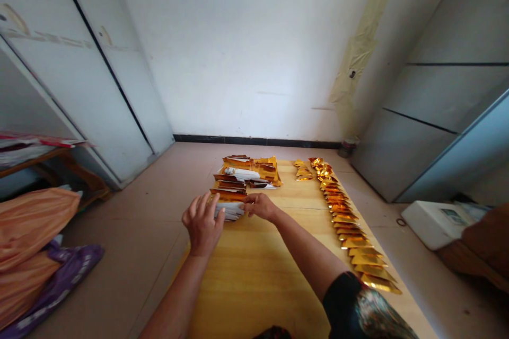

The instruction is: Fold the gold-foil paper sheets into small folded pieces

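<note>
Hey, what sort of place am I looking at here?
Probably a room in a home: there are pale cupboard doors, a tall grey appliance that may be a refrigerator, and a wooden table with a row of gold foil pieces.

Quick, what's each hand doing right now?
Left hand: partly open, fingers spread at the pale stack's left end.
Right hand: fingertips drawn together at the stack's right end; whether gripping, cannot be told.

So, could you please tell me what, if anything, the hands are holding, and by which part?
The left hand and right hand flank the whitish stack, fingers at its left and right ends; whether either grips it cannot be told.
</note>
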